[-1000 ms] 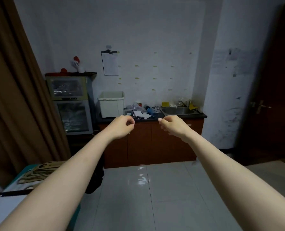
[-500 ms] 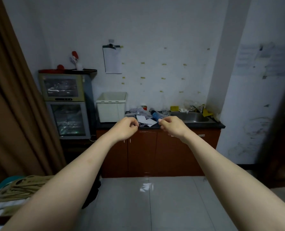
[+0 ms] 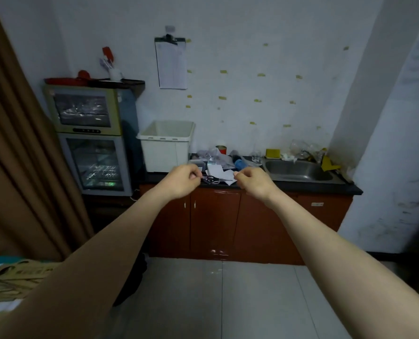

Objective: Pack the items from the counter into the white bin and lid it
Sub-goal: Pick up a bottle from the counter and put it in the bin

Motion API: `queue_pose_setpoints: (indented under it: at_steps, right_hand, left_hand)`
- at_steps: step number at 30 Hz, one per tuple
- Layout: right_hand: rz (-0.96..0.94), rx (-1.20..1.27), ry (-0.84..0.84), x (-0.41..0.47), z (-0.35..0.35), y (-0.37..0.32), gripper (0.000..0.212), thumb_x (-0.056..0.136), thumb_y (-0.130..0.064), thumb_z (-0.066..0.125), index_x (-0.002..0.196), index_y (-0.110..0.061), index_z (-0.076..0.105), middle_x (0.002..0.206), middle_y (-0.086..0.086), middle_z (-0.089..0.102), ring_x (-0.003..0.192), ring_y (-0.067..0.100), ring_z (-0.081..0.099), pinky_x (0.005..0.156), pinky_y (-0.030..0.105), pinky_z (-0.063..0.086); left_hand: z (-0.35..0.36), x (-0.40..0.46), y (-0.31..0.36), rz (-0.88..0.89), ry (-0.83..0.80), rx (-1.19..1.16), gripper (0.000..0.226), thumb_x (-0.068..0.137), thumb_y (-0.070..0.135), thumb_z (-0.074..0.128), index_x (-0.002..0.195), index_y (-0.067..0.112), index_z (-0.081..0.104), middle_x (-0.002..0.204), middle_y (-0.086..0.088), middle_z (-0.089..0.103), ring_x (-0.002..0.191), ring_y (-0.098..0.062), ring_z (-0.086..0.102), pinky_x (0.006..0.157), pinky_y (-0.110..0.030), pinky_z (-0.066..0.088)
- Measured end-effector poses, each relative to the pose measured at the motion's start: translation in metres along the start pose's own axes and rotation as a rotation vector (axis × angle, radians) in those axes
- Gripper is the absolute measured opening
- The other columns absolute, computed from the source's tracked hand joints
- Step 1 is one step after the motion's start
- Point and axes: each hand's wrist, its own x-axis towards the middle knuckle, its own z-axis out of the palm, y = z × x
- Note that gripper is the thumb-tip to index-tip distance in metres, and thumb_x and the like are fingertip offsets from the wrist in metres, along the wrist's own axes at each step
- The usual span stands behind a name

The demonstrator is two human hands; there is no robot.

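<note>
The white bin (image 3: 165,148) stands open, without a lid, at the left end of a dark counter (image 3: 301,185) across the room. Right of it lies a heap of items: scissors (image 3: 212,179), white papers (image 3: 215,170), a blue roll (image 3: 239,164), a red can (image 3: 221,149) and a clear glass (image 3: 256,156). Both my arms reach forward in the air, well short of the counter. My left hand (image 3: 182,181) and my right hand (image 3: 252,181) have loosely curled fingers and hold nothing.
A steel sink (image 3: 299,170) fills the counter's right end, with a yellow sponge (image 3: 273,153) behind it. A two-door cabinet (image 3: 91,140) stands left of the bin, a brown curtain (image 3: 15,155) further left. Grey floor tiles (image 3: 215,297) lie between me and the red-brown cupboards (image 3: 215,221).
The counter has grown larger and shifted right in view as I came closer. Both hands stay raised in the same loose curl.
</note>
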Motion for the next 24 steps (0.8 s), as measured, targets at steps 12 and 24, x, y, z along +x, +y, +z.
queue_pose_setpoints:
  at_steps: [12,24]
  right_hand:
    - [0.047,0.004,0.015,0.182,0.054,-0.009,0.043,0.096,-0.024,0.044,0.106,0.016,0.055,0.109,0.034,0.059,0.080,0.028,0.053,0.080,0.047,0.048]
    - [0.112,-0.042,0.079,0.321,0.103,-0.003,0.038,0.096,-0.024,0.044,0.106,0.010,0.058,0.096,0.027,0.062,0.077,0.024,0.052,0.064,0.030,0.037]
  left_hand:
    - [-0.020,0.183,-0.085,0.050,-0.017,-0.039,0.025,0.090,0.011,0.045,0.105,0.010,0.064,0.097,-0.005,0.058,0.087,-0.018,0.055,0.075,-0.025,0.043]
    - [-0.020,0.316,-0.158,0.048,-0.057,-0.099,0.024,0.091,0.007,0.044,0.105,0.008,0.063,0.103,-0.010,0.059,0.084,-0.020,0.058,0.053,-0.008,0.042]
